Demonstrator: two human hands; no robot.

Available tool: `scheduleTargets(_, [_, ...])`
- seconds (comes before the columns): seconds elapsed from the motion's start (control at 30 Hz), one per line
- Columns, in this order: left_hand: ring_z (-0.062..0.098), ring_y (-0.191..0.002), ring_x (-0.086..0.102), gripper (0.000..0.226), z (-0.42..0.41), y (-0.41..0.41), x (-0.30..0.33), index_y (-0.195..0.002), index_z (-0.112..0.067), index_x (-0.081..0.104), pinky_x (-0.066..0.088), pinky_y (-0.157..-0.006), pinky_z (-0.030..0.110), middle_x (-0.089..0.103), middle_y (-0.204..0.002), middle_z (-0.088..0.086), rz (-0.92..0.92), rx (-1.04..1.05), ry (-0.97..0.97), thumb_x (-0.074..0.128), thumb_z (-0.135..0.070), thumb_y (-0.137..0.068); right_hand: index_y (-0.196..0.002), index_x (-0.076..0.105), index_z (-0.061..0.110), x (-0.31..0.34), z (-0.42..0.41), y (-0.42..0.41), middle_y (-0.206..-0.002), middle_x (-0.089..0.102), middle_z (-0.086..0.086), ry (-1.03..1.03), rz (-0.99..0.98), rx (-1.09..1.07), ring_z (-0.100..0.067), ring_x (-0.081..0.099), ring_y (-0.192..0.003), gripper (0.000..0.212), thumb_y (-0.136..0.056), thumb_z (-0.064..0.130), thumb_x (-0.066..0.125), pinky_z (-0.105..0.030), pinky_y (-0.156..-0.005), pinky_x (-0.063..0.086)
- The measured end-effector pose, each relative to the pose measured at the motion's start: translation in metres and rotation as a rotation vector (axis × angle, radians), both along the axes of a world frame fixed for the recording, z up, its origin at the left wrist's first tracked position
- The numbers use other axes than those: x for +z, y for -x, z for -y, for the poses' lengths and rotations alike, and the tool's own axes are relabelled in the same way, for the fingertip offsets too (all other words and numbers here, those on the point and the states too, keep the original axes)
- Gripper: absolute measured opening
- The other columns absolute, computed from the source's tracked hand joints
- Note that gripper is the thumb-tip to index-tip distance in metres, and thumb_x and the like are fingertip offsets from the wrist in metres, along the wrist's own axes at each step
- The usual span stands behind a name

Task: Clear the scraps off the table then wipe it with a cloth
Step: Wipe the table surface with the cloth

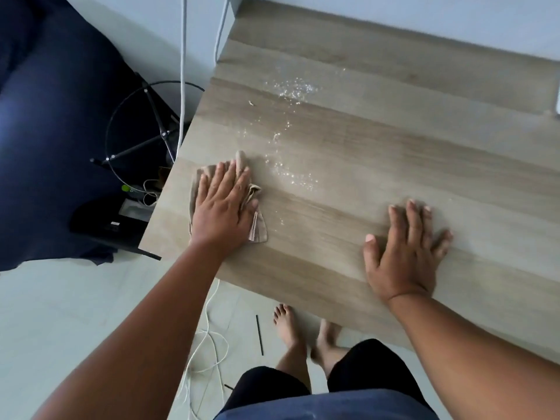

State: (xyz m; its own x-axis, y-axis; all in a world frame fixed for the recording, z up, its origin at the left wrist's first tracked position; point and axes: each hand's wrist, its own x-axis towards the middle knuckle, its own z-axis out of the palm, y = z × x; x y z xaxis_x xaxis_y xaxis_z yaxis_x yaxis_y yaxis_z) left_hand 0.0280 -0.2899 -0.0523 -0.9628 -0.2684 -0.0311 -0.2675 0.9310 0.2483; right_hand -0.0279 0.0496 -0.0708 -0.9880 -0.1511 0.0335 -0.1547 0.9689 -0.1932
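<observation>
The pale wood-grain laminate table [378,165] fills the centre and right of the frame, and since the left hand [222,204] presses the crumpled beige cloth [257,228] flat near its left edge with straight fingers [230,174], an outward stroke could, I judge, sweep water over that edge onto the white cables [181,86] and dark gear on the floor at centre left. The right hand [406,250] lies spread and holding nothing at lower right, bracing. The glistening droplets [291,89] trail from upper centre towards the cloth, with one small tan scrap [251,103] beside them unswept; most of the cloth is hidden under the palm, and the table's right end is cut off.
</observation>
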Motion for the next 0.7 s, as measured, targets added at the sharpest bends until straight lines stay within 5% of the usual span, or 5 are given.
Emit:
scheduleTargets(0.13, [0.024,-0.16,0.017,0.061,-0.015,-0.007,0.002,-0.161,-0.011,0.032,0.012,-0.13,0.05,0.031,-0.168,0.007,-0.109,-0.117,-0.097,0.046,-0.028,-0.105,-0.151,0.044,0.017,0.001,0.001,0.001,-0.169,0.024,-0.009,-0.003,0.006,-0.001,-0.032,0.012,-0.159,0.073,-0.087,0.052,0.045,-0.073,-0.12,0.009])
scheduleTargets(0.37, [0.029,-0.158,0.024,0.067,0.001,-0.059,0.0,-0.156,-0.002,0.04,0.02,-0.129,0.049,0.031,-0.168,0.012,-0.156,-0.262,-0.15,0.064,-0.027,-0.098,-0.153,0.044,0.016,0.009,0.002,-0.001,-0.17,0.022,-0.008,0.005,0.056,-0.006,-0.032,0.011,-0.159,0.075,-0.087,0.053,0.043,-0.071,-0.122,0.005])
scheduleTargets(0.57, [0.021,-0.161,0.01,0.064,0.022,-0.03,0.002,-0.161,-0.017,0.037,0.009,-0.13,0.052,0.023,-0.171,0.003,-0.018,-0.034,-0.068,0.043,-0.041,-0.102,-0.154,0.041,0.017,0.005,0.0,-0.002,-0.17,0.02,-0.008,-0.006,0.053,0.001,-0.032,0.01,-0.16,0.075,-0.087,0.052,0.045,-0.07,-0.122,0.004])
scheduleTargets(0.7, [0.021,-0.161,0.011,0.062,-0.008,-0.01,-0.002,-0.163,-0.027,0.029,0.01,-0.128,0.058,0.023,-0.172,-0.001,-0.023,-0.092,-0.023,0.04,-0.035,-0.103,-0.154,0.04,0.018,0.002,0.001,-0.001,-0.171,0.019,-0.007,-0.011,0.034,0.006,-0.032,0.008,-0.16,0.074,-0.088,0.052,0.044,-0.07,-0.122,0.003])
